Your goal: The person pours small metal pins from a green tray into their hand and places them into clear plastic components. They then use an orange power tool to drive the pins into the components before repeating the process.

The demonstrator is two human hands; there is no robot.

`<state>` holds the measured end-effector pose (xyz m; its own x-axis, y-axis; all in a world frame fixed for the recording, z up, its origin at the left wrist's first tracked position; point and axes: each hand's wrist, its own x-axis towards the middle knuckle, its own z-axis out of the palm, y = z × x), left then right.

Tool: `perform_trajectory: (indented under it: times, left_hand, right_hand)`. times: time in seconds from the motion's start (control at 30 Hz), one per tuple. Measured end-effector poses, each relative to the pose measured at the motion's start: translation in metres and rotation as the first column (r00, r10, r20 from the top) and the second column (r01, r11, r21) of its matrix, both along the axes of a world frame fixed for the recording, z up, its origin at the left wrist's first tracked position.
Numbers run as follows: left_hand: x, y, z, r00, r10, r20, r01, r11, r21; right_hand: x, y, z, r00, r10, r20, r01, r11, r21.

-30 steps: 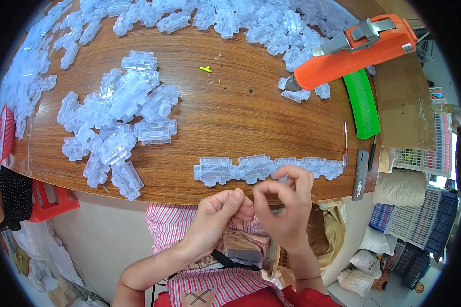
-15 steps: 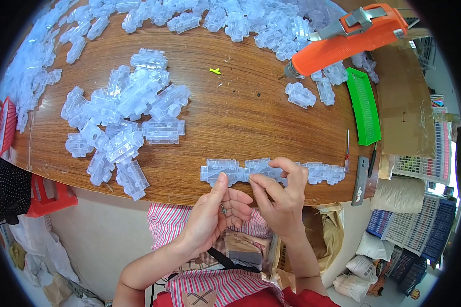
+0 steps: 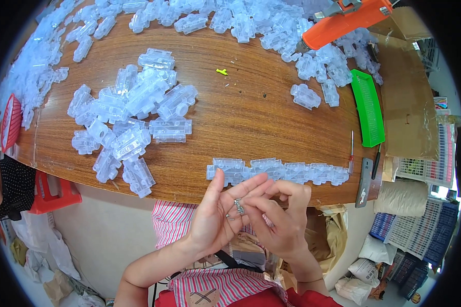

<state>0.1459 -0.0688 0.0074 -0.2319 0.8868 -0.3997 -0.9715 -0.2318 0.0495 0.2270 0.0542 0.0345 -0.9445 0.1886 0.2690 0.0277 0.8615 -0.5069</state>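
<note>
My left hand (image 3: 212, 220) is turned palm up and cups several small metal screws (image 3: 239, 206), its fingers stretched toward the right. Over those fingers, my right hand (image 3: 284, 220) is bent with thumb and forefinger drawn together; whatever they pinch is hidden. Just beyond both hands, a row of clear plastic housings (image 3: 228, 173) lies side by side along the table's near edge. A bigger heap of the same clear housings (image 3: 130, 143) rests to the left.
An orange electric screwdriver (image 3: 343, 25) hangs over the far right. A green tray (image 3: 368, 110), a thin screwdriver (image 3: 351, 153) and a phone (image 3: 363, 181) lie on the right side. More housings cover the far edge. At left are a red basket (image 3: 11, 123) and a red stool (image 3: 56, 194).
My right hand has left the row of housings and moved down to my left palm. My left hand has opened flatter, showing the screws. The orange screwdriver has swung up and away.
</note>
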Motion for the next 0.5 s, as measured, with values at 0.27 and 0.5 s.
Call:
perform_trajectory:
  times: [0.27,0.5]
  left_hand:
    - [0.011,0.004,-0.005,0.991,0.038,-0.127,-0.038,0.999,0.006]
    - [0.012,0.006,-0.009,0.988,0.063,-0.138,-0.055,0.997,0.06]
  right_hand:
    - [-0.002,-0.005,-0.003,1.0,-0.01,-0.027,0.012,0.999,0.049]
    - [-0.008,-0.003,0.002,0.999,-0.05,0.012,0.049,0.996,0.069]
